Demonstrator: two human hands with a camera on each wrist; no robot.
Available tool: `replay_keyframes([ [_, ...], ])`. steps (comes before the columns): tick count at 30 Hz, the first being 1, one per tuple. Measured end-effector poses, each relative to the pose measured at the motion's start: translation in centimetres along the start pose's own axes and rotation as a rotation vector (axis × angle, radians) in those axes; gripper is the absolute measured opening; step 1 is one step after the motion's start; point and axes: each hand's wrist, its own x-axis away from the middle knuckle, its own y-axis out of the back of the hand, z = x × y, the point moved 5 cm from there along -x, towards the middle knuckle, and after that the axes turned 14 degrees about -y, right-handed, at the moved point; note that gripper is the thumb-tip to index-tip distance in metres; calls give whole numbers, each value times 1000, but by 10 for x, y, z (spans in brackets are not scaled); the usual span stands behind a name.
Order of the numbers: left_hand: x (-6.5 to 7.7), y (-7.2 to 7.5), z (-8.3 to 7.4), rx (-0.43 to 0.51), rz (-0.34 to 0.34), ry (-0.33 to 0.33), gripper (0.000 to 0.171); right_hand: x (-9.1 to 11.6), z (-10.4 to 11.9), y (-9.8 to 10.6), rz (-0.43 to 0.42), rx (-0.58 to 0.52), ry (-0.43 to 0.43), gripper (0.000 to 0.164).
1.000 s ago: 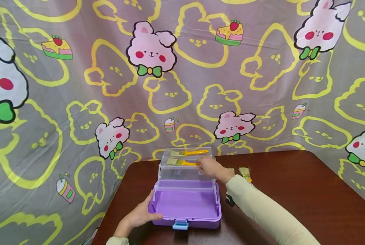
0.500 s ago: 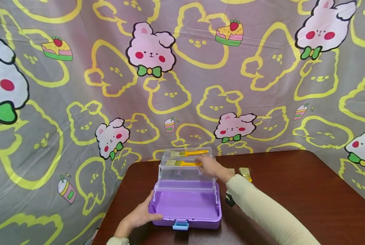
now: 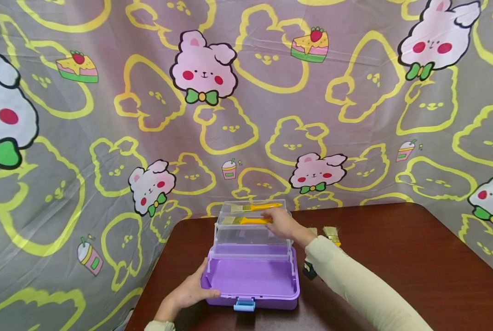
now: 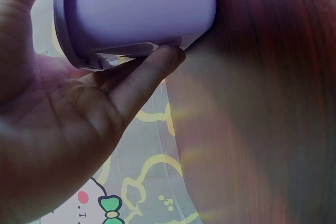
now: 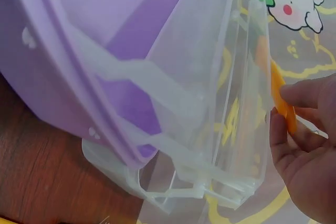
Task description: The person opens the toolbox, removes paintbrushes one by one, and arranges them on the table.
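Observation:
A purple storage box (image 3: pixel 252 276) with a blue latch stands unfolded on the table, its clear trays (image 3: pixel 252 235) raised at the back. My left hand (image 3: pixel 190 289) grips its left front corner, thumb over the rim; in the left wrist view the fingers (image 4: pixel 147 80) lie against the purple wall. With my right hand (image 3: pixel 283 223) I pinch the yellow handle of a paintbrush (image 3: pixel 246 220) at the upper trays. The right wrist view shows the orange-looking handle (image 5: pixel 282 95) between thumb and fingertips. Behind it in the top tray lies a second paintbrush (image 3: pixel 255 208).
More paintbrushes (image 3: pixel 331 233) lie on the dark wooden table (image 3: pixel 379 243) right of the box, partly hidden by my right sleeve. Near the box's right side is a small black object (image 3: pixel 309 270). A patterned cloth (image 3: pixel 263 115) hangs behind the table.
My right hand has shifted slightly left and up, and the pinched paintbrush has moved a little left and lower into the tray. The left hand and the box stay where they were.

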Motion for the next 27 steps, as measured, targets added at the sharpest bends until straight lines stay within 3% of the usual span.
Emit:
replay_keyframes([
  [17, 1, 2, -1, -10, -3, -10, 113, -3, 12, -9, 7, -154, -32, 27],
  [27, 2, 0, -1, -20, -11, 18, 114, -6, 20, -18, 8, -212, -46, 25],
])
